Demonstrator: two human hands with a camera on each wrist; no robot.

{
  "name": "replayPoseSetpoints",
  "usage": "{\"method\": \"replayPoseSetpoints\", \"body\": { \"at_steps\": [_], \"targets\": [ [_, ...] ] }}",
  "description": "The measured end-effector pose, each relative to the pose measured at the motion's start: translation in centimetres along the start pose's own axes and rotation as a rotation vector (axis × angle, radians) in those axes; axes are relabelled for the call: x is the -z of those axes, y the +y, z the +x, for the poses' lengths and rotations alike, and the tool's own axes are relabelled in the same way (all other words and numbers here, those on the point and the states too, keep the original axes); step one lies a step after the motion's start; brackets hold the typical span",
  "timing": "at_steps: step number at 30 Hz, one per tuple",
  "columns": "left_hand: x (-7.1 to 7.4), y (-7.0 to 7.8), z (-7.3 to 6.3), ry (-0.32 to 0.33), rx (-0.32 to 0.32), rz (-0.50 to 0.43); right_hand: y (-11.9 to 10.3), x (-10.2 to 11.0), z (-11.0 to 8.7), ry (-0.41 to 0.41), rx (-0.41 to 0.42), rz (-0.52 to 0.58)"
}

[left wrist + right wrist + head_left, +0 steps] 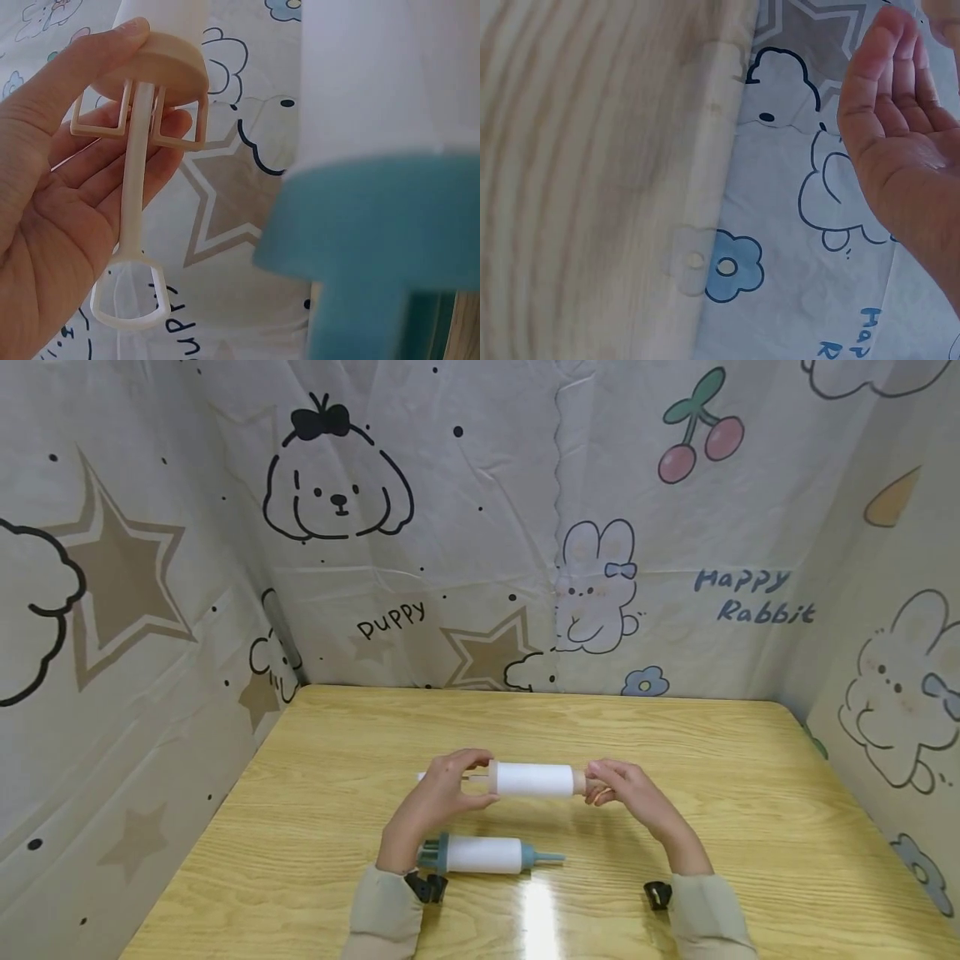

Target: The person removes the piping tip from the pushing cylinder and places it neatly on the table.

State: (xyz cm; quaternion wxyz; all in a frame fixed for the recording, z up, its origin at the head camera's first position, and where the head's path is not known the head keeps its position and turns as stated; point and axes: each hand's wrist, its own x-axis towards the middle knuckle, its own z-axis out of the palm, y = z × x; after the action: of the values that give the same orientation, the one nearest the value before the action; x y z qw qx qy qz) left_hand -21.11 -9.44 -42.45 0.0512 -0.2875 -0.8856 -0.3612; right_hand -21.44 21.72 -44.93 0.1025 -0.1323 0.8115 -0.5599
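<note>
A large syringe (pixel 534 779) with a white barrel and beige ends is held sideways above the table. My left hand (pixel 442 789) grips its beige collar (pixel 169 64), thumb on one side and fingers on the other. From that collar, a pale plunger with a white loop handle (pixel 129 324) extends past the palm. At the opposite end, my right hand (pixel 626 789) pinches the beige tip; the fingers partly hide it. A second syringe (pixel 483 855), white with teal ends, lies on the table nearer me, its nozzle to the right.
The wood-grain table (pixel 300 860) is enclosed at the back and both sides by printed cloth (pixel 480 552). Dark wrist mounts (pixel 657 895) sit at the cuffs. In the left wrist view, the teal syringe end (pixel 375 217) looms close on the right.
</note>
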Motion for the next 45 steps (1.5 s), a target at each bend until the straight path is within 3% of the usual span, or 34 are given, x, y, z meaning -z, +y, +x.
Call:
{"method": "replayPoseSetpoints", "body": {
  "at_steps": [5,14,20,29,35,40,45],
  "targets": [
    [0.0,0.0,0.0,0.002,-0.013,0.011,0.3,-0.1,0.3,-0.057,0.019,0.035],
    [-0.2,-0.1,-0.1,0.005,-0.029,0.020,0.6,-0.4,0.3,-0.084,0.017,-0.006],
    [-0.1,0.0,-0.2,0.011,-0.032,0.015,0.7,-0.4,0.1,-0.105,0.057,0.008],
    [0.3,0.2,-0.2,-0.002,0.000,0.002,0.3,-0.8,0.0,-0.072,0.076,0.001],
    [0.4,-0.2,-0.3,-0.008,0.017,-0.014,0.2,-1.1,-0.2,-0.042,0.097,-0.074],
    [0.5,-0.4,-0.3,0.012,-0.011,-0.017,0.5,-1.6,0.0,0.004,0.175,-0.152],
    [0.6,-0.5,-0.4,0.006,-0.016,0.003,0.6,-1.9,-0.1,0.057,0.360,-0.260]
  ]
}}
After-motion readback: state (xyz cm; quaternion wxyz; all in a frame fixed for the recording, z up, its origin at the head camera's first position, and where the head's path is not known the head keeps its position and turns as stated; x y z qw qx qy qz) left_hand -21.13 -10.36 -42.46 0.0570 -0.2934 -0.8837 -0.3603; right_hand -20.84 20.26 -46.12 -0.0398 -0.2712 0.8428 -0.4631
